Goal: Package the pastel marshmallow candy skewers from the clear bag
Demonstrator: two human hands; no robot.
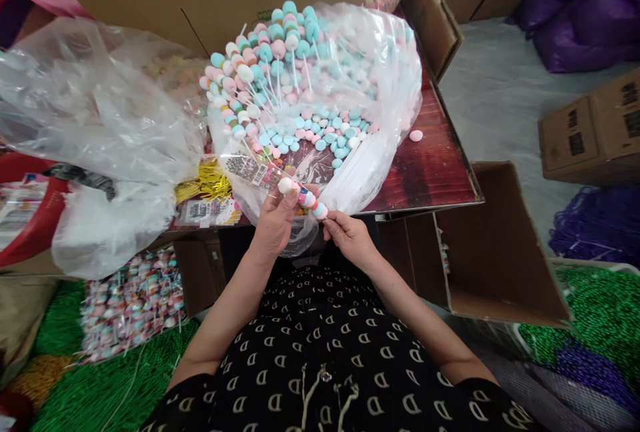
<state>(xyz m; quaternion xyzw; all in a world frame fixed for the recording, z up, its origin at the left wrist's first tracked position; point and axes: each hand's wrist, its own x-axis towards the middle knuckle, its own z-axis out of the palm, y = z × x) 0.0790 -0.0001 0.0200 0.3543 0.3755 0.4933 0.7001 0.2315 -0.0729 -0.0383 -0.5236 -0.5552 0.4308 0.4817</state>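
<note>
My left hand (274, 224) is closed around a candy skewer (307, 199) of pink, blue and white pieces, thumb on top near its white end. At the skewer's other, pink end, my right hand (351, 240) pinches with thumb and forefinger. A clear printed packet with a barcode (259, 173) lies just beyond my left fingers; whether it touches the skewer I cannot tell. Farther back, many finished candy skewers (270, 52) with white sticks lean in a pile. Loose pastel candies (330, 132) fill an open clear plastic bag (395, 85), and a bundle of white sticks (360, 169) rests beside them.
Gold twist ties (207, 181) and small labels (210, 211) lie at the left. One pink candy (416, 135) sits on the red-brown table (440, 159). An open cardboard box (495, 252) stands low at right; packed skewers (133, 305) lie low at left.
</note>
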